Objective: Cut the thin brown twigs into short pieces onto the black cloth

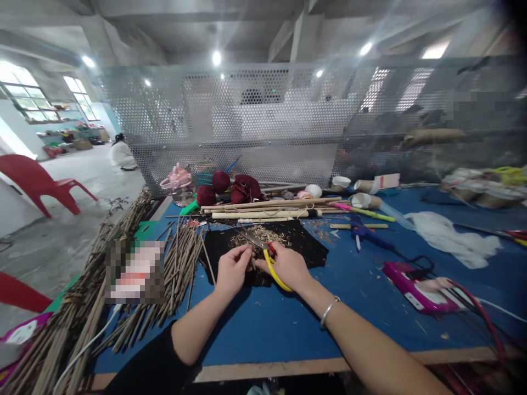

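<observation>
Yellow-handled scissors (276, 275) with a bit of red on the grip are in my right hand (291, 267), their metal blades pointing up and to the left. My left hand (231, 270) is closed in a pinch just left of them. What its fingertips hold is too small and partly hidden to name. Both hands are over a black cloth (307, 247), where a heap of small brown cut pieces (247, 237) lies under the blades. Left of the cloth, a loose pile of thin dry sticks (175, 269) fans out on the blue table (255, 334).
A long bundle of twiggy stems (78, 291) lines the table's left edge. Bamboo rods (267, 207) and dark red balls (206, 195) lie behind the cloth. To the right are a blue glue gun (370, 235), a purple power strip (424, 291) with cables and a white plastic bag (453, 236).
</observation>
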`<state>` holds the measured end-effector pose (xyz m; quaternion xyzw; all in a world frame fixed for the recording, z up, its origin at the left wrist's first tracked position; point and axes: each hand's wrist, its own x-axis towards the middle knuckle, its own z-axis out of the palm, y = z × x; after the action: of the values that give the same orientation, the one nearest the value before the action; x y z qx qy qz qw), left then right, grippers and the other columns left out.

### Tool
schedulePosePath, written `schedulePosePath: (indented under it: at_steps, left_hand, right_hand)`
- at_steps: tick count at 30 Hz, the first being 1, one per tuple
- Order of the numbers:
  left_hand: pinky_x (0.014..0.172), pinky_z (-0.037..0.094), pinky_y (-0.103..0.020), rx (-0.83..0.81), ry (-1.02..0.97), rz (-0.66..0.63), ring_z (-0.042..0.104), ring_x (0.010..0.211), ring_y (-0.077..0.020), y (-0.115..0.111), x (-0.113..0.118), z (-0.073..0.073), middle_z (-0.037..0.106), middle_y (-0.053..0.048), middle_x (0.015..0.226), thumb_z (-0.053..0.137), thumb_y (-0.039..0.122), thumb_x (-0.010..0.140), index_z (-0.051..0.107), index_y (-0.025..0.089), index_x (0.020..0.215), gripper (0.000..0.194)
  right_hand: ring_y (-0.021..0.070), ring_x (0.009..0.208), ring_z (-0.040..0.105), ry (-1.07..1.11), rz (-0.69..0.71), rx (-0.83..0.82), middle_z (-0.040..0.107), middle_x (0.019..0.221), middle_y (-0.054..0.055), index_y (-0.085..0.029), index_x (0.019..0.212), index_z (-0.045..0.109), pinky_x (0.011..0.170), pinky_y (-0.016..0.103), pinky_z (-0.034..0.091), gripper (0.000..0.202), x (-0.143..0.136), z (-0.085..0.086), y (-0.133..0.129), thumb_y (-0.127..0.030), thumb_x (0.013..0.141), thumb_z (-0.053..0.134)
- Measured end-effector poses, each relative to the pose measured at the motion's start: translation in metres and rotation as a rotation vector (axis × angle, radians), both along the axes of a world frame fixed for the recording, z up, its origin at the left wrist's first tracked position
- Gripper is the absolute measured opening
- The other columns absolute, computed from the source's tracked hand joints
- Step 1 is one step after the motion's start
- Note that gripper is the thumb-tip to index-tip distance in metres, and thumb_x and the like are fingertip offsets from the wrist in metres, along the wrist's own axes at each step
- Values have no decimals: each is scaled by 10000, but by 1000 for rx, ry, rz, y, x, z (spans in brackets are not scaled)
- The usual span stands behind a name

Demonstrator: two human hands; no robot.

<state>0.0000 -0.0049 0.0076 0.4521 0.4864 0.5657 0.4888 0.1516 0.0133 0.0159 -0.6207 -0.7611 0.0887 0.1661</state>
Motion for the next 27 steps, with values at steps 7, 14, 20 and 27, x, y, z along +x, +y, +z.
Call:
schedulePosePath:
  at_steps: [7,14,20,27]
  left_hand:
    - [470,406,-174,41,30,-82,488,514,-80,-2,0,2,586,-13,627,566,399,719,644,113,716,297]
    - [477,414,-178,12,12,-110,475,522,-79,-2,1,0,591,-24,675,586,405,703,651,120,769,299]
    - [444,394,-186,28,30,-152,441,478,-75,-3,2,-2,585,-24,639,589,419,695,659,122,725,306]
    - [441,394,-187,51,53,-140,446,474,-74,-3,1,-3,603,-26,656,576,413,712,677,125,787,314]
  right_hand:
    - [199,801,591,36,54,22,621,860,62,-193,908,480,619,238,332,459,-4,2,-6,-574,670,574]
    - [188,709,597,41,64,-12,625,773,41,-202,880,462,563,235,309,394,-4,-1,-5,-565,732,508]
    - [185,751,584,69,78,61,610,829,53,-196,878,448,584,233,325,416,-5,-1,-6,-564,706,536]
    - [174,675,585,83,73,-17,621,760,37,-200,860,457,544,231,292,392,-7,2,-9,-572,740,494]
